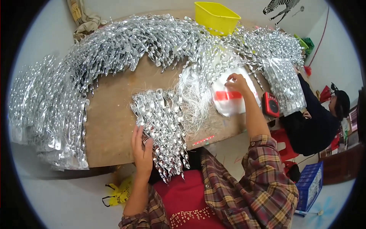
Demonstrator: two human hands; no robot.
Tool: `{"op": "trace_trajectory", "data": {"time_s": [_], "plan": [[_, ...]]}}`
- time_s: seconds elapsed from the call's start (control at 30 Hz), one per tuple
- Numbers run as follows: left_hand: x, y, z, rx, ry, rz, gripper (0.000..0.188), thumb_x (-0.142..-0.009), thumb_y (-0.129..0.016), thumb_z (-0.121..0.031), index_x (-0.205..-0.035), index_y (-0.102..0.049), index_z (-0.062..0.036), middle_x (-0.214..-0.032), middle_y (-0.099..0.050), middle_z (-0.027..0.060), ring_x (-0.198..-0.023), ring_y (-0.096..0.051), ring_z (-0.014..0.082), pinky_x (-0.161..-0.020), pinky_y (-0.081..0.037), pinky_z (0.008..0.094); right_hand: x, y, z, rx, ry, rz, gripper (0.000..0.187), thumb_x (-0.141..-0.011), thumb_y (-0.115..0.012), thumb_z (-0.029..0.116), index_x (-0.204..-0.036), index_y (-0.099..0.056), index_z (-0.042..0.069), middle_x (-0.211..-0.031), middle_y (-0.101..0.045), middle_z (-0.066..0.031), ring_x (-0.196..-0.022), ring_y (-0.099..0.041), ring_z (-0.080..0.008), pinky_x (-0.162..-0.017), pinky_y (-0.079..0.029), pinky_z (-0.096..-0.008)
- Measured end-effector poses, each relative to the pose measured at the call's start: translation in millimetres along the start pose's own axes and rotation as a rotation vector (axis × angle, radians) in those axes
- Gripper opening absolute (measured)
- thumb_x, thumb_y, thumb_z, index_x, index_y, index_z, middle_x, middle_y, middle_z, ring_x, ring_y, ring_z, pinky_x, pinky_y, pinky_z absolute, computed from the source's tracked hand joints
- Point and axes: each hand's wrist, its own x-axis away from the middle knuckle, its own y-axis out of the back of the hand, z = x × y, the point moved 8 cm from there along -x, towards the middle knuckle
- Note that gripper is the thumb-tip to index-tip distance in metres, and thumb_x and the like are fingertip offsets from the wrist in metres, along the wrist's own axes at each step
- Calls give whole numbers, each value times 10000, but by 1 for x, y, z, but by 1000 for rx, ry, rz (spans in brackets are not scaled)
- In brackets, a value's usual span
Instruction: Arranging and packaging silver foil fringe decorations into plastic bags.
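Observation:
A bundle of twisted silver foil strips lies on the brown table, its lower ends hanging past the near edge. My left hand rests along the bundle's left side, fingers stretched out and touching the outer strips. To the right is a clear plastic bag with a red band. Over its upper part, my right hand has its fingers curled in a pinch; anything between the fingertips is too small to make out. A tangle of thin white strings lies between the bundle and the bag.
Silver strips are heaped along the table's far side, with more bundles at left and wrapped ones at right. A yellow bin stands behind. A red radio sits near the right edge, beside a person in dark clothes.

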Motion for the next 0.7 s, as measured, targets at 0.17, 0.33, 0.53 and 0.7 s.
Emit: {"op": "trace_trajectory", "data": {"time_s": [0.17,0.33,0.53,0.7], "plan": [[0,1,8,83,11,1,468,-902,-548,-158,-1311,-456,48,-1405,-400,178,-1270,-408,268,-1058,-288,344,-10,-10,-21,-284,-73,11,199,-708,-726,224,-824,-689,68,-727,-630,-51,-652,-587,-151,-593,-461,-297],[0,-7,-6,-68,-91,28,467,-904,-551,-206,-1298,-475,33,-1396,-400,213,-1270,-408,321,-1061,-289,374,-11,33,13,8,50,49,168,-769,-685,195,-823,-671,37,-690,-633,-56,-633,-575,-142,-578,-447,-302],[3,-18,-22,-285,-152,39,475,-909,-550,-212,-1321,-450,3,-1414,-340,250,-1280,-376,349,-1068,-273,385,36,168,89,146,122,30,156,-768,-676,170,-825,-655,26,-716,-634,-59,-677,-565,-137,-622,-442,-299],[0,-8,-10,-149,-130,20,518,-888,-580,-203,-1338,-433,7,-1434,-323,234,-1287,-372,326,-1065,-282,386,103,252,121,-354,249,-125,96,-854,-618,108,-871,-602,15,-757,-540,28,-719,-484,-45,-631,-376,-203]]}}
